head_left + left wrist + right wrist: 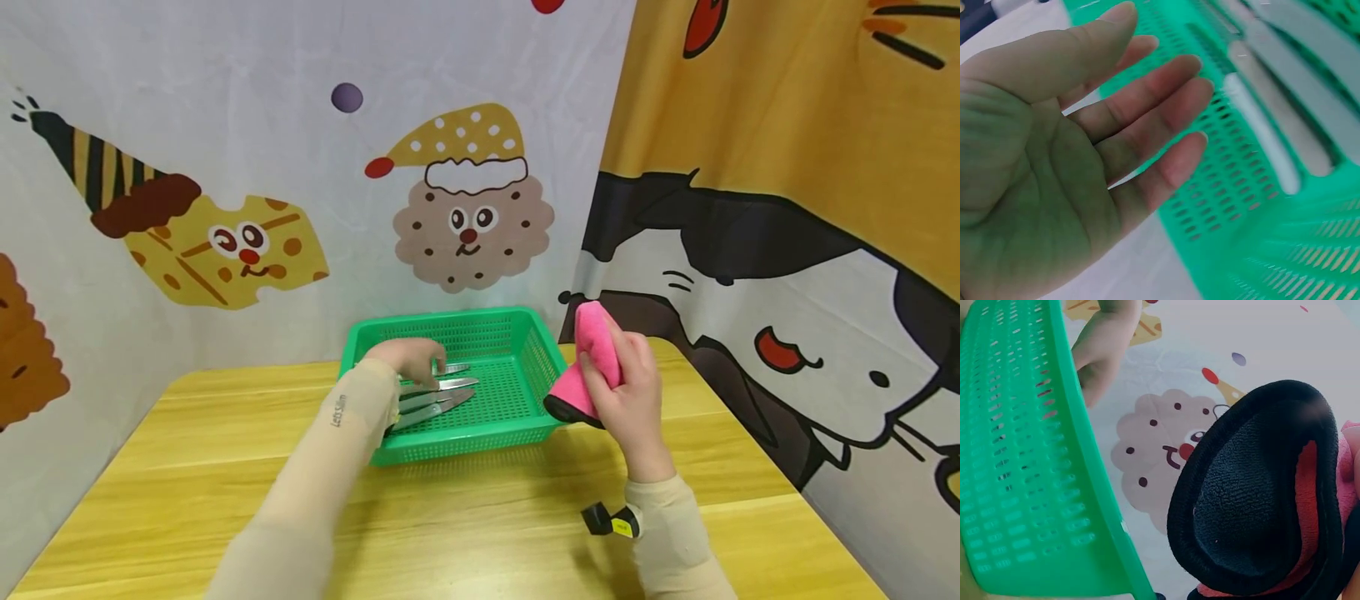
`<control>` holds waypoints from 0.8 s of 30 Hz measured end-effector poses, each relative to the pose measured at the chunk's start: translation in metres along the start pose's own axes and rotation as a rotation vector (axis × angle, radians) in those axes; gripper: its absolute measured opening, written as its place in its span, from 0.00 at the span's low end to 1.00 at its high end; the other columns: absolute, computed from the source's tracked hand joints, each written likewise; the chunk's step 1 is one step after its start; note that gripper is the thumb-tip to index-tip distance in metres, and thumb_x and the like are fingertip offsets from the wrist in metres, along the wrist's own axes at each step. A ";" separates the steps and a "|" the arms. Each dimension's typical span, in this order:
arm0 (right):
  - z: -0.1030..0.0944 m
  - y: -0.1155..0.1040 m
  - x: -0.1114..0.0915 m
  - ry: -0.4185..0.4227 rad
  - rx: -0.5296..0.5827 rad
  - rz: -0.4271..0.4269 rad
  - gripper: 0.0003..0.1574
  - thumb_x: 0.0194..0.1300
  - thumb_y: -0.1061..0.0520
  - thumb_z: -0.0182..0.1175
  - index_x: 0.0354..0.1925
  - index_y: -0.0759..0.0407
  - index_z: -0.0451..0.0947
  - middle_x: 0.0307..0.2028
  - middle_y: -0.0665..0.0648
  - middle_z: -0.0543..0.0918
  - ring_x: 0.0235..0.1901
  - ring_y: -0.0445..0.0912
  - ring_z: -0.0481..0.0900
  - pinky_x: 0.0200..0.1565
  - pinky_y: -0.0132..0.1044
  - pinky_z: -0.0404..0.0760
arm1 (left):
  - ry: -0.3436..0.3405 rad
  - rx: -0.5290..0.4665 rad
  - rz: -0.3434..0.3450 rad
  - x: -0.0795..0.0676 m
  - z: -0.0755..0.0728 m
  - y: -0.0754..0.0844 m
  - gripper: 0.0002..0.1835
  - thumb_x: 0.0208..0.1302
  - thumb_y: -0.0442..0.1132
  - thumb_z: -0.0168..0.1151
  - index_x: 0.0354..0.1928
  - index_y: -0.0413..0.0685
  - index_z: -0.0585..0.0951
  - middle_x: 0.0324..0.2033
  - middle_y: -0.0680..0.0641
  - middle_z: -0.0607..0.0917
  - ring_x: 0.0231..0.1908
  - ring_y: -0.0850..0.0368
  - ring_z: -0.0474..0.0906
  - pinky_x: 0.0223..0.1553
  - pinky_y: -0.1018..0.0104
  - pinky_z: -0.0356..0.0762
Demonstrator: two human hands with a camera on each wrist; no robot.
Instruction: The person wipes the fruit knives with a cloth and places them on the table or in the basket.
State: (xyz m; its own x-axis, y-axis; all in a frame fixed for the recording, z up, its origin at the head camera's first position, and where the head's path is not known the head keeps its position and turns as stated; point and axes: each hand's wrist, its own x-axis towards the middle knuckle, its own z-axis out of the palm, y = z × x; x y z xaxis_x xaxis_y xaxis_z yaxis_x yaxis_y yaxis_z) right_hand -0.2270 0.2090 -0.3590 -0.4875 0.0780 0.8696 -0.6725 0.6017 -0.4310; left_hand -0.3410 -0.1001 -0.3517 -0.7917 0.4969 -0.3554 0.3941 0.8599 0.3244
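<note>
My left hand (411, 358) hangs over the left part of a green basket (465, 435), palm bare and fingers loosely bent in the left wrist view, nothing held. Below it several knives (453, 384) lie side by side on the basket's floor, blades pointing right. In the left wrist view a white knife handle (1263, 134) and a beige one (1282, 109) show past the fingertips. My right hand (633, 392) grips a folded pink cloth (596, 346) with black edging, held up beside the basket's right end. In the right wrist view the cloth's dark side (1241, 494) faces the camera.
The basket stands near the back of a wooden table (465, 517), close to a white curtain (285, 108) printed with cartoon figures. An orange and black printed curtain (787, 142) hangs along the right side. A small black device (611, 521) is strapped to the right wrist.
</note>
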 end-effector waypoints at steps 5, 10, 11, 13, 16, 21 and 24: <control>-0.011 0.002 0.003 0.020 -0.026 0.062 0.27 0.57 0.68 0.66 0.57 0.60 0.80 0.39 0.63 0.75 0.40 0.45 0.69 0.35 0.32 0.66 | 0.090 -0.034 0.120 -0.018 -0.020 -0.002 0.18 0.69 0.40 0.64 0.59 0.50 0.78 0.53 0.44 0.80 0.50 0.51 0.77 0.51 0.53 0.76; -0.025 0.009 0.007 0.038 -0.066 0.087 0.27 0.57 0.67 0.67 0.56 0.60 0.80 0.40 0.64 0.76 0.42 0.43 0.68 0.37 0.31 0.66 | 0.219 -0.089 0.190 -0.041 -0.032 -0.018 0.19 0.70 0.40 0.62 0.61 0.48 0.76 0.51 0.45 0.82 0.52 0.49 0.78 0.52 0.51 0.76; -0.027 0.011 0.007 0.039 -0.079 0.083 0.27 0.57 0.67 0.67 0.56 0.60 0.80 0.39 0.64 0.76 0.42 0.43 0.68 0.37 0.31 0.65 | 0.253 -0.106 0.210 -0.046 -0.033 -0.023 0.19 0.71 0.39 0.61 0.61 0.47 0.76 0.51 0.44 0.82 0.52 0.48 0.78 0.52 0.50 0.76; -0.033 0.015 0.008 0.029 -0.112 0.070 0.28 0.56 0.67 0.67 0.57 0.61 0.80 0.39 0.65 0.76 0.42 0.45 0.69 0.38 0.32 0.64 | 0.325 -0.144 0.239 -0.058 -0.035 -0.034 0.20 0.71 0.38 0.60 0.62 0.44 0.75 0.51 0.43 0.82 0.52 0.47 0.79 0.52 0.48 0.76; -0.039 0.024 0.007 -0.004 -0.164 0.074 0.30 0.56 0.66 0.68 0.58 0.61 0.79 0.39 0.66 0.76 0.41 0.50 0.69 0.38 0.36 0.64 | 0.425 -0.193 0.267 -0.078 -0.037 -0.050 0.19 0.71 0.35 0.60 0.62 0.41 0.75 0.49 0.41 0.82 0.50 0.45 0.79 0.51 0.46 0.76; -0.045 0.043 0.001 -0.139 -0.267 0.129 0.30 0.57 0.63 0.68 0.60 0.59 0.77 0.37 0.66 0.75 0.38 0.56 0.69 0.34 0.48 0.66 | 0.516 -0.198 0.253 -0.107 -0.032 -0.074 0.17 0.72 0.35 0.59 0.59 0.38 0.75 0.46 0.41 0.82 0.47 0.45 0.78 0.47 0.46 0.77; -0.046 0.056 -0.005 -0.272 -0.357 0.164 0.32 0.58 0.61 0.68 0.62 0.58 0.76 0.38 0.66 0.76 0.37 0.57 0.71 0.34 0.51 0.69 | 0.536 -0.168 0.222 -0.121 -0.025 -0.084 0.17 0.72 0.35 0.59 0.59 0.36 0.75 0.44 0.42 0.82 0.44 0.46 0.79 0.45 0.46 0.77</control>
State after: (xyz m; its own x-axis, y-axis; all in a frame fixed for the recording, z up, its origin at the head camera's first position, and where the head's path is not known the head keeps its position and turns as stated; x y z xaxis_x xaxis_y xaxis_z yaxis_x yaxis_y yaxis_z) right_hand -0.2368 0.2787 -0.3762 -0.7315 0.0129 0.6817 -0.3640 0.8380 -0.4065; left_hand -0.2896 -0.2357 -0.3143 -0.8413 0.4966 0.2138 0.5321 0.6904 0.4902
